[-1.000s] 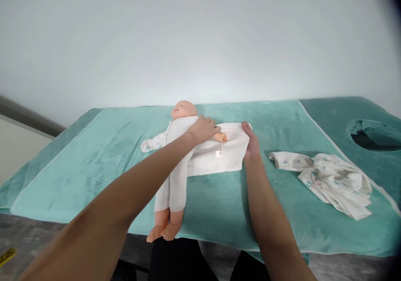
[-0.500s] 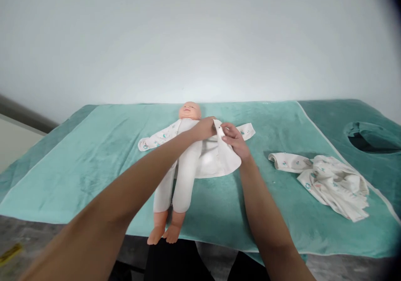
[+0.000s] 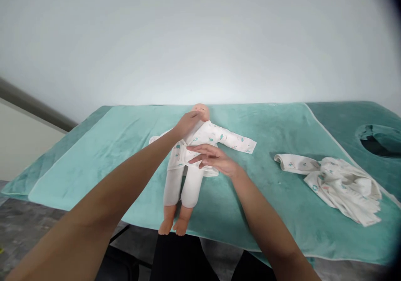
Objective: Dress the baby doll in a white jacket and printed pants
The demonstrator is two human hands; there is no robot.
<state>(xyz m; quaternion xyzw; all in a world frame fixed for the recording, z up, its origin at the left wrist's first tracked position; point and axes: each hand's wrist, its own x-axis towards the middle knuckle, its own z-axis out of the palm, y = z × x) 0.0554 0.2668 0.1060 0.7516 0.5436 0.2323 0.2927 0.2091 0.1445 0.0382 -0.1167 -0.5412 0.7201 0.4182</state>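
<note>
A baby doll (image 3: 183, 189) lies on its back on a teal towel (image 3: 103, 155), head away from me and bare feet toward me. It wears white trousers and a white printed wrap top (image 3: 216, 137) that is folded across its chest. My left hand (image 3: 188, 122) rests at the doll's neck and shoulder, fingers curled on the top's collar. My right hand (image 3: 211, 158) lies flat on the doll's belly with its fingers spread, pressing the top's front flap down.
A crumpled white printed garment (image 3: 335, 181) lies on the towel to the right. Farther right the darker teal cover has a face hole (image 3: 379, 141). A pale wall stands behind the table. Grey floor shows below the near edge.
The top's right flap, spread open a second ago, has been brought over the doll's chest by my right hand, which now lies flat on it. My left hand moved up to the neck.
</note>
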